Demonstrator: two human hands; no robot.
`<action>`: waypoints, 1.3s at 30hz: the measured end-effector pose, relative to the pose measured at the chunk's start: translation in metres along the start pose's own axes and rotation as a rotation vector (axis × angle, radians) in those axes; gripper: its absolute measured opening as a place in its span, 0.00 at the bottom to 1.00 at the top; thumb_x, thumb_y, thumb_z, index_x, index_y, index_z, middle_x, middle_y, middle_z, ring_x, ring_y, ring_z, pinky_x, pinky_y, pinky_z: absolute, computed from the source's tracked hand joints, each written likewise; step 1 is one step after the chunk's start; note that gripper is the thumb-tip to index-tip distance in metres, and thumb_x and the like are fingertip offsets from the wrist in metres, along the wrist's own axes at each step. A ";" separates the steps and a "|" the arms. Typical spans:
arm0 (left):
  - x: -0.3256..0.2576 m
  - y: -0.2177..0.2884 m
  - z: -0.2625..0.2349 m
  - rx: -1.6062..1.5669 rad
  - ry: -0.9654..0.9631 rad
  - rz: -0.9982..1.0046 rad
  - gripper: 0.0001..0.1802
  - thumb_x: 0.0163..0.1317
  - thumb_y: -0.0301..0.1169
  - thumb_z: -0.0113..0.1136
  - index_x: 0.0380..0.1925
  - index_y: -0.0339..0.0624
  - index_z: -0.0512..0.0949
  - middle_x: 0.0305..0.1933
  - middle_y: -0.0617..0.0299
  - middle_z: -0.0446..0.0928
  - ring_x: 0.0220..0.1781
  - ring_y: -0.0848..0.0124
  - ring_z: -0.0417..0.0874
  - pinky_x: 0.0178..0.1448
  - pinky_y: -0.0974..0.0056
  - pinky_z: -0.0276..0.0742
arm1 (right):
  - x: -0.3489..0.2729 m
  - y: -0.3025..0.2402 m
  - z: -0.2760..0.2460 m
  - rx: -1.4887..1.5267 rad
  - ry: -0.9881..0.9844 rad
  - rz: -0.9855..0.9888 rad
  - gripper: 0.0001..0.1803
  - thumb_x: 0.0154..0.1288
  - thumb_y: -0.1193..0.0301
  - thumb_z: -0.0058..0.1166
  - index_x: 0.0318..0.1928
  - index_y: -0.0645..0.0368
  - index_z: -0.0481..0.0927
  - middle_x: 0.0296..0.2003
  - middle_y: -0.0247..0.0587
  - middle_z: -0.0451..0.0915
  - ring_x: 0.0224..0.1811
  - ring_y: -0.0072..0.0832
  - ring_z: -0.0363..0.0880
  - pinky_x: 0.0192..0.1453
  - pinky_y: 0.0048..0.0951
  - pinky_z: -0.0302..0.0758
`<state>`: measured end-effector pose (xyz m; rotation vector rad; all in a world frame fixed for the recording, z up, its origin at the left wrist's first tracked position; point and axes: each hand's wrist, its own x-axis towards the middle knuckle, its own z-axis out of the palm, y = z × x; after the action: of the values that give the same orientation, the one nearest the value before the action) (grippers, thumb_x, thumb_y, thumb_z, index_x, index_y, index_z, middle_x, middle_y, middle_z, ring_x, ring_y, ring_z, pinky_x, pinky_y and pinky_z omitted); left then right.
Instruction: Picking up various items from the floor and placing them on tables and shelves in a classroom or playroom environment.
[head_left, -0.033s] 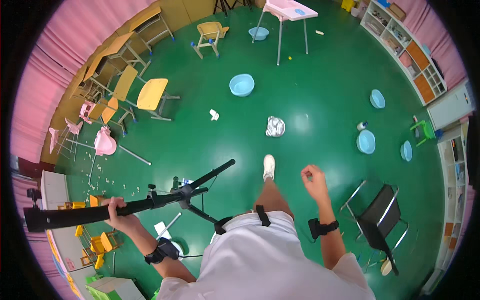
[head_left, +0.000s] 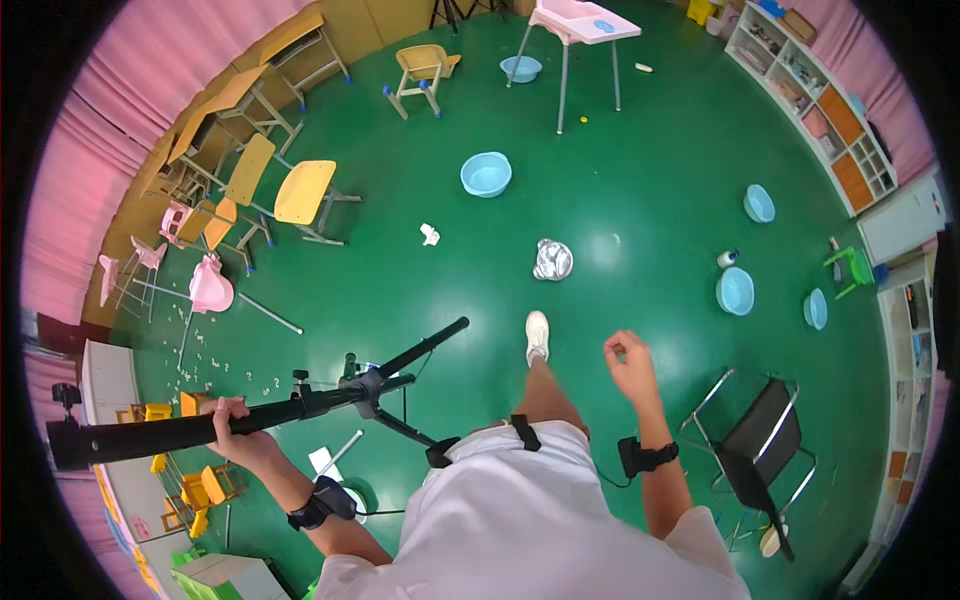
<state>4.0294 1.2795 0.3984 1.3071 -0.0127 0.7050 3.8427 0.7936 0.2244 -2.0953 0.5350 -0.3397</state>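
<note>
My left hand (head_left: 235,432) is wrapped round the black tube of a tripod stand (head_left: 330,402), which slants across the left side in front of me. Its legs (head_left: 425,345) spread out near my waist. My right hand (head_left: 628,362) hangs ahead of my right hip, fingers curled in, with nothing visible in them. Both wrists wear black straps. Beyond my white shoe (head_left: 537,335), a crumpled silver bundle (head_left: 553,260) lies on the green floor. A white crumpled piece (head_left: 430,234) lies to its left.
Light-blue basins (head_left: 486,175) are scattered about the floor. A black metal-framed chair (head_left: 760,430) stands at right. Yellow chairs (head_left: 305,192), desks and a tipped pink chair (head_left: 211,286) occupy the left. A pink-topped table (head_left: 585,20) stands far ahead; shelves (head_left: 810,105) line the right wall.
The floor objects ahead and at right sit slightly lower and farther right in the picture. Both hands keep the same pose, and my left hand still grips the tripod stand.
</note>
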 end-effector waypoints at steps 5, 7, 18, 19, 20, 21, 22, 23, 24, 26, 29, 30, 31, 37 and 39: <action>0.043 -0.043 0.093 -0.015 0.087 0.014 0.04 0.55 0.22 0.53 0.25 0.39 0.68 0.20 0.63 0.64 0.24 0.74 0.65 0.32 0.69 0.64 | 0.147 -0.033 -0.018 -0.306 -0.155 -0.099 0.04 0.55 0.76 0.53 0.31 0.62 0.72 0.30 0.48 0.75 0.33 0.46 0.77 0.35 0.41 0.74; 0.063 -0.052 0.125 0.006 0.092 0.047 0.05 0.56 0.23 0.52 0.25 0.41 0.67 0.20 0.65 0.62 0.24 0.74 0.63 0.36 0.68 0.64 | 0.213 -0.058 -0.017 -0.369 -0.266 -0.137 0.05 0.56 0.74 0.53 0.31 0.62 0.72 0.31 0.48 0.75 0.34 0.48 0.76 0.35 0.43 0.74; 0.185 -0.147 0.273 0.035 0.207 0.141 0.08 0.52 0.28 0.50 0.21 0.44 0.62 0.19 0.66 0.58 0.24 0.74 0.59 0.42 0.65 0.60 | 0.513 -0.160 0.088 -0.320 -0.521 -0.395 0.05 0.58 0.72 0.52 0.31 0.62 0.73 0.30 0.47 0.74 0.33 0.48 0.74 0.36 0.45 0.71; 0.200 -0.160 0.283 0.019 0.182 0.114 0.07 0.51 0.28 0.50 0.20 0.44 0.62 0.19 0.66 0.58 0.24 0.74 0.60 0.42 0.65 0.60 | 0.534 -0.169 0.102 -0.329 -0.531 -0.398 0.05 0.58 0.72 0.52 0.31 0.62 0.73 0.30 0.47 0.74 0.33 0.48 0.74 0.36 0.45 0.71; 0.218 -0.175 0.295 0.001 0.154 0.087 0.07 0.50 0.28 0.50 0.20 0.44 0.62 0.19 0.65 0.58 0.24 0.74 0.60 0.42 0.65 0.61 | 0.557 -0.180 0.117 -0.310 -0.528 -0.438 0.05 0.58 0.72 0.52 0.31 0.61 0.73 0.30 0.47 0.74 0.33 0.48 0.74 0.36 0.45 0.71; 0.237 -0.191 0.313 0.012 0.170 0.091 0.07 0.49 0.27 0.51 0.20 0.44 0.62 0.18 0.65 0.59 0.22 0.74 0.60 0.40 0.65 0.61 | 0.577 -0.188 0.130 -0.292 -0.523 -0.475 0.06 0.58 0.72 0.52 0.31 0.61 0.73 0.30 0.47 0.74 0.32 0.48 0.74 0.36 0.45 0.71; 0.258 -0.205 0.322 0.006 0.175 0.086 0.07 0.49 0.27 0.51 0.20 0.44 0.62 0.18 0.65 0.59 0.22 0.74 0.60 0.40 0.65 0.61 | 0.599 -0.196 0.141 -0.301 -0.523 -0.476 0.06 0.58 0.72 0.52 0.31 0.61 0.73 0.30 0.47 0.74 0.32 0.48 0.74 0.36 0.45 0.71; 0.281 -0.225 0.331 0.008 0.114 0.074 0.07 0.48 0.27 0.51 0.20 0.44 0.62 0.17 0.65 0.59 0.21 0.74 0.60 0.40 0.65 0.61 | 0.622 -0.200 0.155 -0.305 -0.520 -0.491 0.06 0.58 0.72 0.52 0.32 0.61 0.72 0.30 0.47 0.73 0.32 0.48 0.74 0.35 0.45 0.71; 0.304 -0.242 0.341 0.011 0.051 0.061 0.07 0.48 0.27 0.51 0.20 0.44 0.62 0.17 0.64 0.60 0.20 0.74 0.60 0.39 0.65 0.61 | 0.644 -0.206 0.167 -0.308 -0.516 -0.505 0.06 0.58 0.72 0.52 0.32 0.61 0.72 0.29 0.47 0.73 0.31 0.48 0.73 0.35 0.45 0.71; 0.338 -0.265 0.368 0.022 0.059 0.022 0.07 0.47 0.27 0.52 0.20 0.43 0.63 0.16 0.64 0.60 0.19 0.74 0.60 0.39 0.64 0.61 | 0.675 -0.219 0.183 -0.316 -0.529 -0.488 0.05 0.58 0.73 0.52 0.33 0.60 0.72 0.29 0.47 0.73 0.31 0.48 0.74 0.35 0.45 0.71; 0.407 -0.304 0.416 0.060 0.089 0.022 0.08 0.47 0.29 0.53 0.21 0.42 0.64 0.16 0.65 0.61 0.20 0.74 0.61 0.38 0.65 0.61 | 0.735 -0.247 0.214 -0.344 -0.526 -0.422 0.04 0.57 0.74 0.52 0.32 0.60 0.72 0.29 0.45 0.73 0.32 0.46 0.74 0.35 0.43 0.72; 0.430 -0.319 0.418 0.065 0.062 0.031 0.08 0.47 0.29 0.54 0.21 0.43 0.64 0.17 0.65 0.61 0.20 0.74 0.60 0.38 0.65 0.60 | 0.752 -0.253 0.226 -0.346 -0.518 -0.412 0.04 0.57 0.74 0.52 0.32 0.60 0.72 0.29 0.45 0.73 0.32 0.46 0.74 0.35 0.43 0.72; 0.452 -0.331 0.428 0.056 0.067 0.014 0.09 0.46 0.29 0.54 0.21 0.44 0.63 0.17 0.65 0.61 0.20 0.74 0.60 0.38 0.66 0.60 | 0.771 -0.256 0.237 -0.330 -0.507 -0.394 0.04 0.57 0.74 0.52 0.32 0.60 0.72 0.29 0.45 0.73 0.32 0.46 0.74 0.35 0.43 0.71; 0.591 -0.411 0.512 0.036 0.091 0.017 0.11 0.46 0.30 0.53 0.18 0.47 0.59 0.18 0.68 0.56 0.23 0.75 0.57 0.40 0.68 0.57 | 0.922 -0.276 0.329 -0.245 -0.463 -0.346 0.04 0.56 0.75 0.52 0.32 0.60 0.72 0.29 0.44 0.73 0.31 0.45 0.74 0.34 0.42 0.72; 0.638 -0.450 0.529 0.037 0.086 0.026 0.11 0.46 0.29 0.53 0.18 0.47 0.59 0.18 0.68 0.56 0.24 0.75 0.57 0.40 0.68 0.57 | 0.982 -0.284 0.366 -0.208 -0.467 -0.396 0.03 0.58 0.74 0.53 0.31 0.60 0.73 0.28 0.44 0.73 0.30 0.45 0.74 0.33 0.40 0.71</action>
<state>4.9493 1.0722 0.4087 1.3125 0.0530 0.7864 4.9222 0.7076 0.2995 -2.3785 -0.1294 -0.0067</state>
